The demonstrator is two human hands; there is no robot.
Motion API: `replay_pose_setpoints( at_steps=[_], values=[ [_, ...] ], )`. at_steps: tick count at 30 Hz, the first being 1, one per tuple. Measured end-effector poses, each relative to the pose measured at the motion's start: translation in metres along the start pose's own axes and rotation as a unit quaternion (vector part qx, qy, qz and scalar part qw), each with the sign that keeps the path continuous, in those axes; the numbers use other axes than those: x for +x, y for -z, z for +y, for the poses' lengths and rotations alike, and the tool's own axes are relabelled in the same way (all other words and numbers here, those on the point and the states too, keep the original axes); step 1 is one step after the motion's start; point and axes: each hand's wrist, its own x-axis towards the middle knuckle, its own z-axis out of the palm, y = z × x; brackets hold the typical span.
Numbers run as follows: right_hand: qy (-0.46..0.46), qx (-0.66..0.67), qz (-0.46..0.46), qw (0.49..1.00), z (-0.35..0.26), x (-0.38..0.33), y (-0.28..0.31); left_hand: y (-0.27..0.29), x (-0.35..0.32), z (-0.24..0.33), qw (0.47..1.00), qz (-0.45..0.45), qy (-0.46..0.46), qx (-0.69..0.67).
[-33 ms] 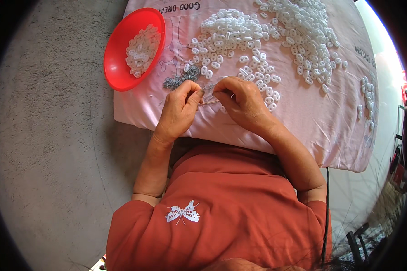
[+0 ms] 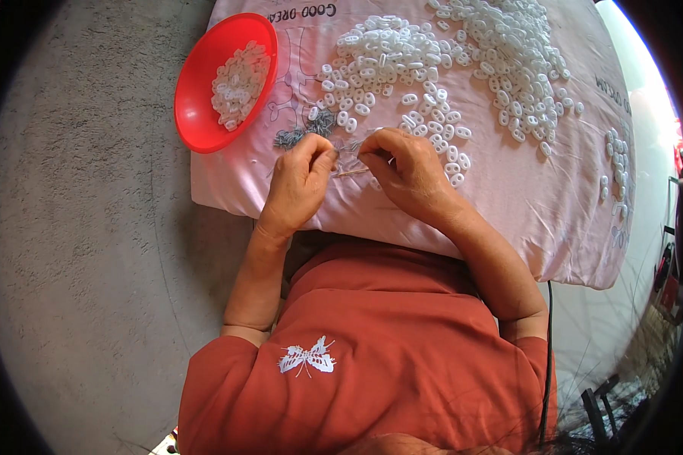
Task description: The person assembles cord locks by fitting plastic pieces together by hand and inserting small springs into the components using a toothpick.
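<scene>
My left hand [image 2: 302,178] is pinched at its fingertips near the table's front edge; what it holds, if anything, is too small to make out. Beside it, to the right, my right hand [image 2: 408,171] is also closed in a pinch. A thin brown stick [image 2: 353,173] runs from the right fingertips toward the left hand. Fine pale strands [image 2: 347,158] show in the gap between the two hands. Just beyond the left hand lies a tangled bunch of grey threads [image 2: 303,133]. Small white oval pieces [image 2: 436,125], each with two holes, are scattered past the right hand.
A red bowl [image 2: 193,114] with many white pieces stands at the table's left edge. Heaped white ovals [image 2: 387,53] cover the middle back, with a larger pile [image 2: 512,45] at the far right. Several more [image 2: 618,163] lie along the right side of the pink cloth [image 2: 524,205].
My left hand has shifted slightly left, and its fingers are now apart from the stick's end. The right hand has stayed in place.
</scene>
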Motion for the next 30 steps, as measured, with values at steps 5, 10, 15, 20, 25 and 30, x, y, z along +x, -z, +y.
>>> replay_pose_setpoints(
  at_steps=[5,10,15,20,25,30],
  values=[
    [0.044,-0.049,0.032,0.997,0.007,-0.001,-0.004,0.005,0.007,-0.017,0.984,0.075,-0.039,0.159],
    [0.040,-0.055,0.032,0.997,0.005,0.000,-0.001,0.003,0.008,-0.023,0.977,0.075,-0.063,0.189],
    [0.031,-0.060,0.029,0.997,0.003,0.001,0.000,0.005,0.007,-0.017,0.981,0.083,-0.071,0.161],
    [0.041,-0.056,0.025,0.997,0.005,-0.001,-0.001,0.004,0.003,-0.001,0.992,0.079,-0.050,0.084],
    [0.039,-0.055,0.026,0.997,0.003,0.000,0.000,0.004,0.006,0.001,0.992,0.067,-0.083,0.066],
    [0.052,-0.056,0.038,0.996,0.006,0.000,-0.001,0.007,0.009,-0.016,0.977,0.065,-0.099,0.177]
  ],
)
